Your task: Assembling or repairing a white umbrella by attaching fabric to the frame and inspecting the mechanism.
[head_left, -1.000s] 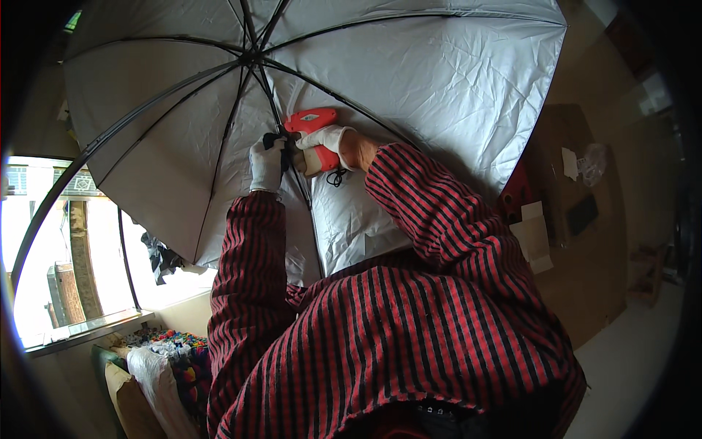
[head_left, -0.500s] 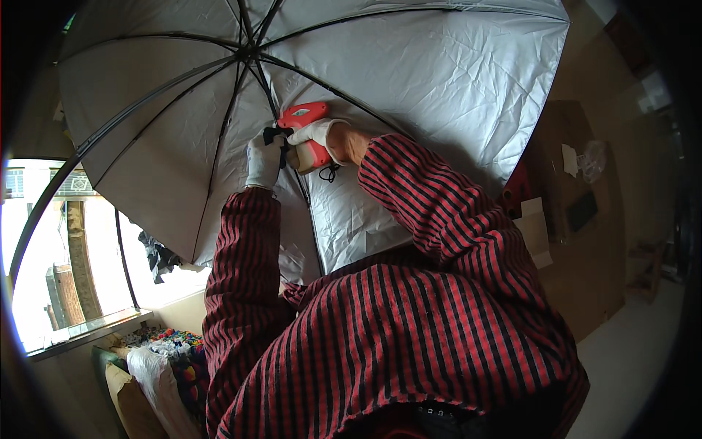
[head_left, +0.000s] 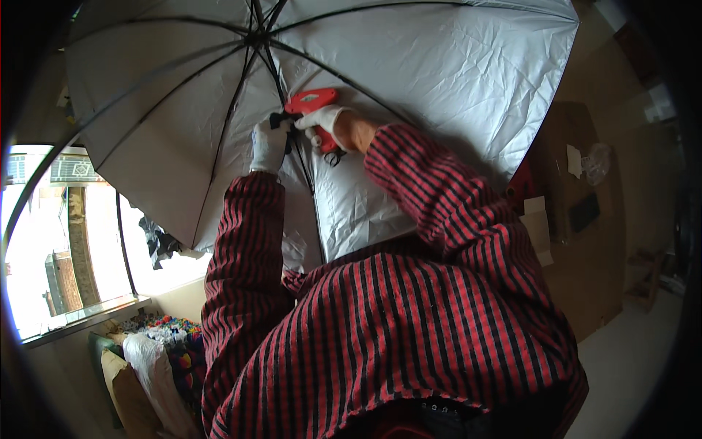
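An opened umbrella (head_left: 453, 95) with a silver-grey inner side and black ribs spreads above and in front of me. Wearing a white glove, my left hand (head_left: 268, 146) is closed on a small black piece (head_left: 277, 120) beside one of the ribs (head_left: 306, 157); what this piece is, I cannot make out. My right hand (head_left: 329, 123), also gloved, grips a red pistol-shaped hand tool (head_left: 314, 98) with a dark cord loop at its lower end. The tool's front lies close to the black piece and the rib. Gloved fingers hide part of its handle.
A bright window (head_left: 44, 241) is at the left. Below it stand stuffed bags (head_left: 150, 373) and a heap of multicoloured material (head_left: 164, 329). At the right, a brown board (head_left: 585, 271) bears a crumpled clear plastic bag (head_left: 597, 162) and a dark flat piece (head_left: 583, 212).
Both hands and the red tool have shifted slightly up and right in view, along with the umbrella. The right hand's grip around the tool's handle looks different; both hands stay near the same rib.
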The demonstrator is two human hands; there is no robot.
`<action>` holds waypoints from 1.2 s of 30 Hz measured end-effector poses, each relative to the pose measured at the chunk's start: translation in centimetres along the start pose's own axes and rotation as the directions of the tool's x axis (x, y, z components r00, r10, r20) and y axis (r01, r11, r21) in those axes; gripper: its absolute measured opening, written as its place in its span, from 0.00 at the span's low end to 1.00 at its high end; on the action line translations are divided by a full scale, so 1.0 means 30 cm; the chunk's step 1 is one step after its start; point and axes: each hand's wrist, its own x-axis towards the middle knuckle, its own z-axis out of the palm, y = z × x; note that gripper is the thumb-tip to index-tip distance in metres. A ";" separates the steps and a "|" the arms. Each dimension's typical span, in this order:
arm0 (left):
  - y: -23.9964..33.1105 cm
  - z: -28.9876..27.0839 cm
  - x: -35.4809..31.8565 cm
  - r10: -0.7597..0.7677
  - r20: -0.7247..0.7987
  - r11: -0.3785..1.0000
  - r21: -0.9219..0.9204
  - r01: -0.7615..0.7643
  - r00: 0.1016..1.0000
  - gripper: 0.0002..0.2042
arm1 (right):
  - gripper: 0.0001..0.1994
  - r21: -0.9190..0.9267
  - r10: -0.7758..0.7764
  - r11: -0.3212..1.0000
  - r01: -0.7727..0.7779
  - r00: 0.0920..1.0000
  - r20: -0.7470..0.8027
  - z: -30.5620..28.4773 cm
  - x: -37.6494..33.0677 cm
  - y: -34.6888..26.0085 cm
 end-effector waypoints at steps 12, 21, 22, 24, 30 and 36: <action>0.003 0.003 -0.044 -0.125 0.027 0.989 -0.081 0.127 0.992 0.09 | 0.09 0.007 -0.046 0.999 0.048 0.976 -0.211 -0.063 0.001 0.443; -0.062 0.040 -0.141 -0.361 0.169 0.886 0.368 0.280 0.917 0.15 | 0.06 0.397 0.189 0.898 -0.188 0.981 0.037 -0.065 0.044 0.695; -0.065 0.046 -0.143 -0.382 0.198 0.874 0.395 0.283 0.902 0.15 | 0.06 0.407 0.214 0.887 -0.218 0.975 0.055 -0.070 0.044 0.694; -0.063 0.056 -0.145 -0.404 0.229 0.860 0.424 0.283 0.886 0.15 | 0.06 0.408 0.223 0.885 -0.223 0.974 0.048 -0.066 0.054 0.710; -0.123 0.060 -0.118 -0.336 0.207 0.799 0.579 0.162 0.919 0.14 | 0.05 0.407 0.246 0.882 -0.236 0.969 0.028 -0.034 0.047 0.737; -0.125 0.034 -0.095 -0.467 0.302 0.850 0.411 0.328 0.831 0.10 | 0.04 0.454 0.227 0.855 -0.251 0.968 0.107 -0.029 0.051 0.753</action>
